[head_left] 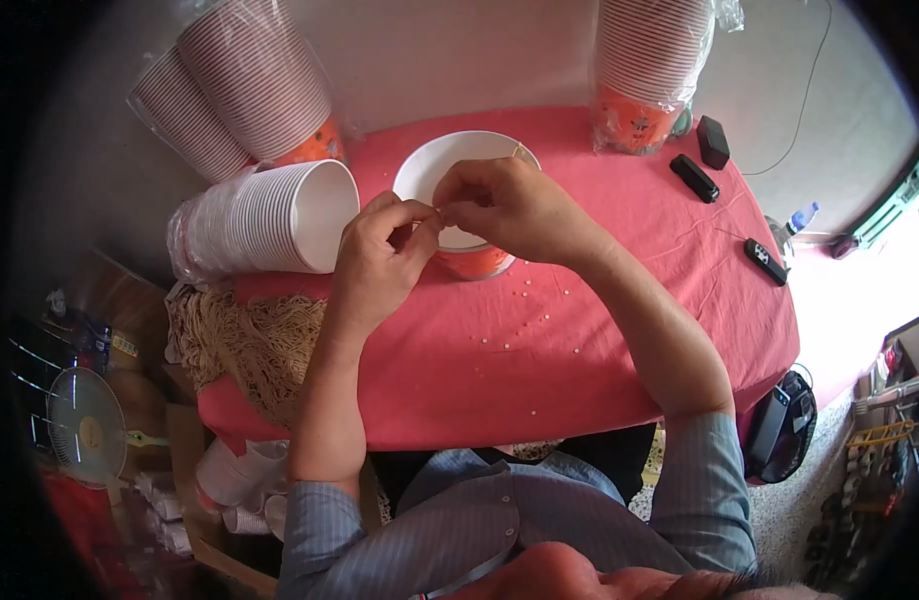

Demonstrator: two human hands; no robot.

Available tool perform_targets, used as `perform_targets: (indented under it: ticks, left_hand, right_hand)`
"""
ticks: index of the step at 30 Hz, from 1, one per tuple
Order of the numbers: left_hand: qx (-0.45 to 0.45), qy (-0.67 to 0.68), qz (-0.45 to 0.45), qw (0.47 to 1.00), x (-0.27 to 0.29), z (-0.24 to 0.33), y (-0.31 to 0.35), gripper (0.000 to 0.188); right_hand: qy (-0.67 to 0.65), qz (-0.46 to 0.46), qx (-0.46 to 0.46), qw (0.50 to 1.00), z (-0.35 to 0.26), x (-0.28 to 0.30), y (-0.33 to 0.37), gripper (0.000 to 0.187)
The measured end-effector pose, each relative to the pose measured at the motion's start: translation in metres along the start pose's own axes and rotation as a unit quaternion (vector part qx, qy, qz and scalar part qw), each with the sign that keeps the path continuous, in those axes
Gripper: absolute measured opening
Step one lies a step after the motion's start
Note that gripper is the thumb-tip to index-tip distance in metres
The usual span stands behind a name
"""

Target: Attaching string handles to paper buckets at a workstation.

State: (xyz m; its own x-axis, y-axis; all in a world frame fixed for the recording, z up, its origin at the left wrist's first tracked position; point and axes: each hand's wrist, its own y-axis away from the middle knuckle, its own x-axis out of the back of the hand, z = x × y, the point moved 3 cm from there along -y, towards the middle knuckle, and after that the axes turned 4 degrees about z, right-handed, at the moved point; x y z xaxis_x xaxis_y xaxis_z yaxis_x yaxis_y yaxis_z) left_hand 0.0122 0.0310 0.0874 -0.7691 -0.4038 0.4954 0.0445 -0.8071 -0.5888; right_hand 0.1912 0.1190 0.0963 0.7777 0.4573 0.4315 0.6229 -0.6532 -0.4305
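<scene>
A white paper bucket with an orange printed outside (476, 264) stands on the red-covered table in front of me. Over its opening, my left hand (378, 255) and my right hand (520, 208) meet fingertip to fingertip. Both are closed in a pinch; whatever lies between the fingers is too small to make out. A bit of pale string (521, 150) shows at the bucket's far right rim, behind my right hand. Left of my left forearm lies a heap of beige string (252, 335), spilling over the table's edge.
Wrapped bucket stacks stand at the back left (255, 85) and back right (655, 50); another stack (265, 220) lies sideways at left. Small white and orange bits (526, 320) dot the tablecloth (450, 395). Several black devices (696, 178) sit at right. A cardboard box (205, 505) stands below left.
</scene>
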Motion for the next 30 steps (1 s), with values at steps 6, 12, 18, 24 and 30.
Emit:
perform_targets:
  ticks: [6, 12, 18, 24, 30]
  left_hand:
    - [0.014, 0.003, 0.008, 1.000, -0.001, 0.000, 0.000, 0.009]
    - [0.021, 0.011, 0.015, 1.000, -0.001, -0.003, 0.001, 0.010]
    - [0.039, 0.032, 0.003, 0.999, 0.000, 0.002, 0.000, 0.012]
    - [0.067, 0.088, -0.032, 0.993, 0.004, -0.003, -0.001, 0.018]
    - [0.073, 0.084, -0.042, 0.993, 0.004, -0.002, 0.000, 0.020]
  right_hand:
    - [0.015, -0.015, 0.011, 1.000, -0.005, 0.000, 0.001, 0.015]
    - [0.047, 0.007, 0.005, 0.999, -0.003, -0.005, 0.000, 0.015]
    - [0.047, 0.039, 0.009, 0.998, -0.001, -0.005, 0.000, 0.016]
    - [0.044, 0.038, 0.000, 0.998, -0.001, -0.001, -0.001, 0.020]
    - [0.058, 0.036, 0.000, 0.998, -0.001, -0.002, -0.001, 0.019]
